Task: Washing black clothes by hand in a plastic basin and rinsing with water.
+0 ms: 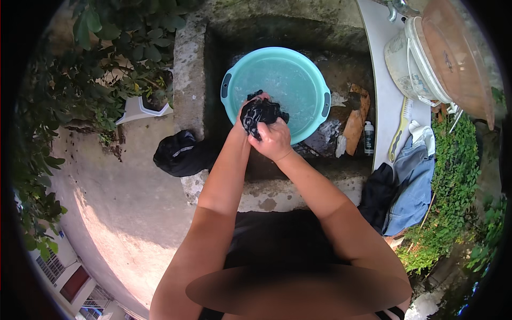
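Note:
Both my hands hold a bunched, wet black cloth (pixel 262 114) above the near left part of a turquoise plastic basin (pixel 308 124). White suds streak the cloth. My right hand (pixel 274 138) grips its near right side, fingers curled in. My left hand (pixel 245 110) is behind and beneath its left side, mostly covered by the cloth. Clear, slightly bubbly water (pixel 294 88) lies in the basin, which stands inside a rough concrete trough.
Another black garment (pixel 180 154) hangs over the trough's left wall (pixel 188 80). On the right ledge (pixel 380 52) are a white bucket (pixel 412 64), a scrub brush (pixel 400 130), jeans (pixel 414 188) and dark cloth (pixel 378 196). A bottle (pixel 368 138) and wood piece (pixel 358 120) are in the trough.

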Available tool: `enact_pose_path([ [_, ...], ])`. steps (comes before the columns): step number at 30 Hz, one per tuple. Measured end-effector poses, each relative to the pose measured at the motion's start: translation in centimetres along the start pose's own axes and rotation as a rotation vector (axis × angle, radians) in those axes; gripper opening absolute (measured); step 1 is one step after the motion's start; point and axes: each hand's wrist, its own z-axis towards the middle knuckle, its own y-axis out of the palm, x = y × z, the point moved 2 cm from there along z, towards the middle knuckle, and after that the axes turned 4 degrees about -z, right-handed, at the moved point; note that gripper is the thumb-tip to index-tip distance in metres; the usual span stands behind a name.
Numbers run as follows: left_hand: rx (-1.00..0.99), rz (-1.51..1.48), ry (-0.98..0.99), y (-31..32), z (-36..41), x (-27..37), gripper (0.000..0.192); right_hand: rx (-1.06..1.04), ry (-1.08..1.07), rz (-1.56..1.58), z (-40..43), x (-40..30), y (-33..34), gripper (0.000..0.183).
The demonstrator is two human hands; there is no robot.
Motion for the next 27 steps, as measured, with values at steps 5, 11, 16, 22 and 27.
enact_pose_path([
  [5, 0.382, -0.618, -0.328, 6.4, 0.8, 11.5, 0.013, 0.091, -0.099, 0.004, 0.8, 4.6, -0.3, 0.02],
  [11, 0.598, 0.058, -0.058, 7.8, -2.6, 10.7, 0.013, 0.012, 0.637, -0.008, 2.7, 14.2, -0.7, 0.024],
  [16, 0.54, 0.261, -0.024, 7.3, -3.8, 11.2, 0.024, 0.183, 0.806, 0.399, -0.7, 18.1, 0.2, 0.022],
  [22, 0.677, 0.199, -0.263, 6.8, -5.8, 11.2, 0.022, 0.281, 1.253, 1.092, -1.3, 14.7, -3.6, 0.024],
  [27, 0.577, 0.197, -0.066, 6.8, -5.2, 13.0, 0.023, 0.28, 1.052, 1.309, 0.4, 13.4, -8.2, 0.026],
])
